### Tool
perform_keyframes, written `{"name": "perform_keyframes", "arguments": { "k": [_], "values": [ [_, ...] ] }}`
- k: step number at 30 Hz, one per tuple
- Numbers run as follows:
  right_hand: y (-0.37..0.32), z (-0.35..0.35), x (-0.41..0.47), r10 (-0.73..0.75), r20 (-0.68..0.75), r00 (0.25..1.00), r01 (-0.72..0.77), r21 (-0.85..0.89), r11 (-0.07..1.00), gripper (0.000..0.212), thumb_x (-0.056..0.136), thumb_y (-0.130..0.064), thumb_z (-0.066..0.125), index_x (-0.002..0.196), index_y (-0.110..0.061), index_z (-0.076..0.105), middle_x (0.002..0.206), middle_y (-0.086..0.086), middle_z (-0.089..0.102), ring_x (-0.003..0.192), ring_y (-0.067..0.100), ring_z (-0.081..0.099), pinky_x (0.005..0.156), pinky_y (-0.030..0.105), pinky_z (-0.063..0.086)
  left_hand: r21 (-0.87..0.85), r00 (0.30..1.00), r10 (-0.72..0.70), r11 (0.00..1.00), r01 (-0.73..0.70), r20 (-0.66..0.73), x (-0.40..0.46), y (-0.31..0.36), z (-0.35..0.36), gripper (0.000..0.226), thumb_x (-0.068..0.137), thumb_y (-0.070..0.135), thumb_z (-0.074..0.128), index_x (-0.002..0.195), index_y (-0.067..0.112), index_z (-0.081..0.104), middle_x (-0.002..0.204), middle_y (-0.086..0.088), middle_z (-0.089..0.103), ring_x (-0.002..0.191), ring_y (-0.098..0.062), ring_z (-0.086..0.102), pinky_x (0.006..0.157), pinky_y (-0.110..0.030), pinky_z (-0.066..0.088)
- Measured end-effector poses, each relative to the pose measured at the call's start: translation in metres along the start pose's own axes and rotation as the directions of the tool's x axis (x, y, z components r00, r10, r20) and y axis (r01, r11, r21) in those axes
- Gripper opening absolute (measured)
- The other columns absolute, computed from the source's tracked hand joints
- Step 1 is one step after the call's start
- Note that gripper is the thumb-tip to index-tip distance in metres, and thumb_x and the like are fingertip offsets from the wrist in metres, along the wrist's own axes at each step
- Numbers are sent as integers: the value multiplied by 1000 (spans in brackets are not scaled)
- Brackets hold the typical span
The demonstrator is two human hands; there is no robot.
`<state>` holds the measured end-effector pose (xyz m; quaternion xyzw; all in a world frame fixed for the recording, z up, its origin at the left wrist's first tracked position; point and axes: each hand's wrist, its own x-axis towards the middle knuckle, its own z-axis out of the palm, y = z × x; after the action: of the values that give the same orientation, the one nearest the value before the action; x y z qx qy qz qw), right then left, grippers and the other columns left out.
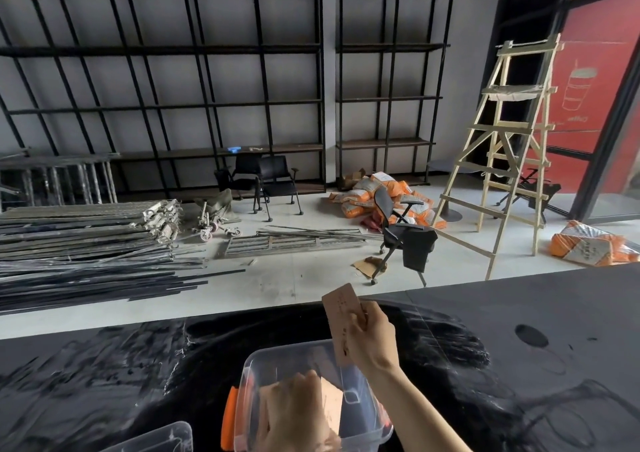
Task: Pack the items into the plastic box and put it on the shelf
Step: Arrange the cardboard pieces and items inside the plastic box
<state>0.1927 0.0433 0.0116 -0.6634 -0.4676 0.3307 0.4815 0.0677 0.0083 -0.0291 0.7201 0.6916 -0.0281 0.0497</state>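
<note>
The right hand (369, 339) pinches a tan card (341, 320) upright, long axis near vertical, just above the far rim of the clear plastic box (360, 413) on the dark counter (536, 313). The left hand (294, 413) presses flat on cards already inside; the drop looks straight down.

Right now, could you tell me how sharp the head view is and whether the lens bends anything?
In the head view, the wide lens bows the black shelving and tilts the wooden ladder; the background is soft. The right hand holding the card is fairly clear, the left hand in the plastic box slightly blurred. The dark table shows pale glare streaks.
</note>
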Motion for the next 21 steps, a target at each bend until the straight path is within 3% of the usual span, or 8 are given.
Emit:
{"name": "perform_keyframes", "arguments": {
  "k": [2,4,8,10,13,17,19,21],
  "values": [
    [-3,1,-2,-21,25,999,21,-21,1000,13,97,-16,50,102,-15,61,92,-1,69,77,20,69,58,37,59,25,999,3,1000,-3,36,0,2,3,43,92,32,66,130,14,55,124,-4,68,115,-23,65,93,-35,52],
    [-5,1,-1,-27,27,999,27,-10,1000,14,97,-16,50,105,-14,62,93,-1,68,76,17,67,57,32,56,-10,998,-19,1000,20,58,-1,0,1,42,86,29,73,123,15,57,121,-2,69,111,-21,66,88,-31,51],
    [-5,0,-2,-20,7,1000,20,19,1000,12,96,-17,51,102,-13,61,88,-3,66,70,9,62,51,22,45,-176,991,-43,982,65,129,6,-12,-22,16,85,23,65,98,19,73,101,0,76,97,-16,69,82,-26,52],
    [-3,-1,-3,2,-23,1000,-1,42,999,11,96,-19,52,98,-13,61,89,-1,68,68,9,61,51,22,44,-309,984,-16,948,72,179,11,-24,-37,14,86,25,61,85,23,74,89,0,77,84,-14,71,74,-26,55],
    [-3,-1,-3,54,-55,997,-44,160,986,12,95,-21,51,91,-17,62,89,2,71,73,17,66,60,37,58,-657,991,9,749,83,136,10,-42,-52,14,89,19,60,85,30,66,80,3,74,57,-10,66,44,-22,46],
    [-4,7,-7,149,40,988,-154,242,958,14,95,-25,53,90,-14,59,90,7,69,76,20,63,62,33,51,-904,994,100,428,-7,40,6,-36,-61,5,92,19,67,94,23,69,81,-4,76,55,-12,66,42,-22,42],
    [-5,9,-8,158,61,986,-168,248,954,15,97,-27,55,93,-13,55,93,7,66,81,21,63,65,37,54,-910,989,149,411,-59,3,4,-27,-62,8,97,22,62,102,26,68,85,0,78,58,-11,70,43,-20,44],
    [-4,3,-4,135,13,991,-135,244,960,15,98,-26,57,93,-13,55,89,5,64,83,24,64,70,44,59,-883,988,156,463,-73,0,3,-24,-56,15,102,26,53,104,29,68,87,3,78,58,-11,70,45,-19,46]
  ]
}}
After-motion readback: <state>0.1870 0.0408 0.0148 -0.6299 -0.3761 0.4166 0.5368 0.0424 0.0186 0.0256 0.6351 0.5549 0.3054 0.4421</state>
